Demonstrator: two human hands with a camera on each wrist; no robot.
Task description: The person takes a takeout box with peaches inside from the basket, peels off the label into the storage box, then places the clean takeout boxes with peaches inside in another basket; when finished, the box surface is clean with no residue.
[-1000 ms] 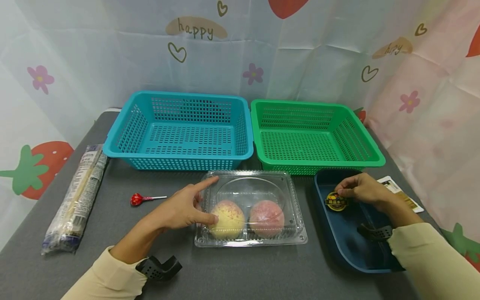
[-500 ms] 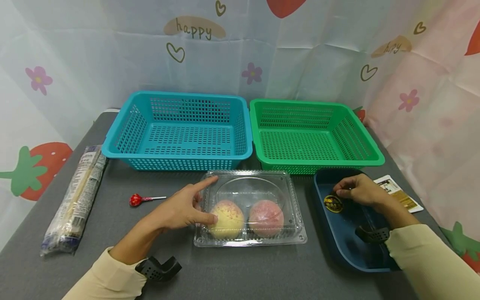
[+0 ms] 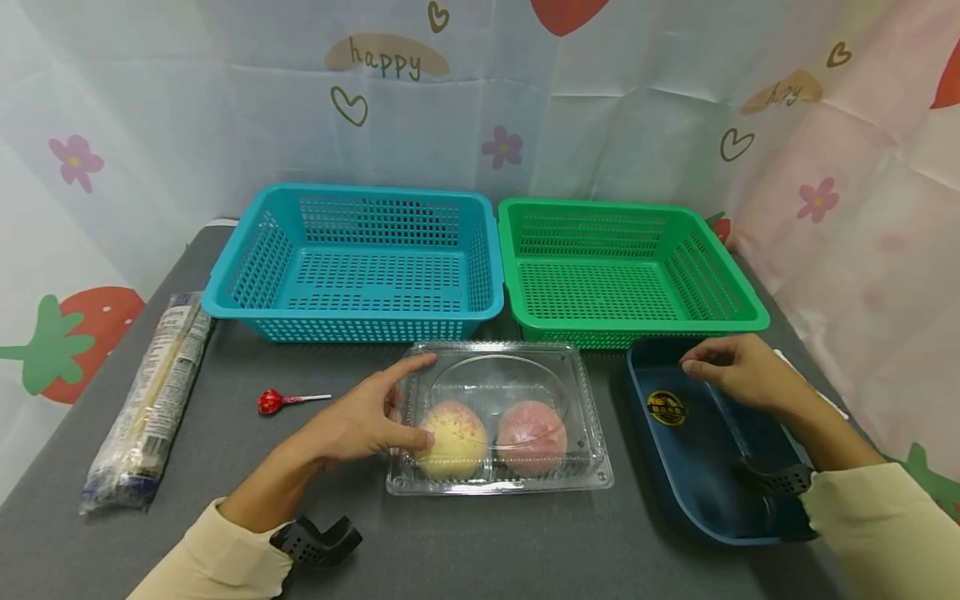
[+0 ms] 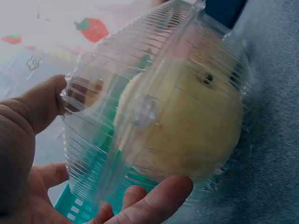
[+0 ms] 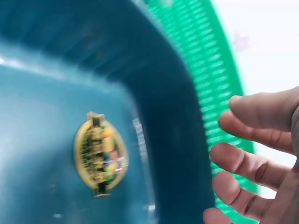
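My left hand (image 3: 369, 417) grips the left end of a clear plastic clamshell box (image 3: 498, 358). Its thumb and fingers spread around that end in the left wrist view. Inside the box sit a round yellow bun (image 3: 453, 439) with reddish flecks and a pink bun (image 3: 532, 437). A black-and-gold oval label (image 5: 100, 156) lies on the floor of the dark blue tray (image 3: 693, 500) at the right. Over the tray's far end, my right hand (image 3: 738, 371) hovers with loosely bent fingers and nothing between them, to the right of the label.
Behind stand a blue basket (image 3: 375, 312) and a green basket (image 3: 637, 325), side by side. A red lollipop (image 3: 272, 402) lies left of the box. Farther left is a long plastic-wrapped package (image 3: 153, 400). A white packet (image 3: 806, 379) shows partly behind my right forearm.
My right hand has drawn away from the label, rising and shifting right, and the label stays on the tray floor. The left hand and the box have hardly moved.
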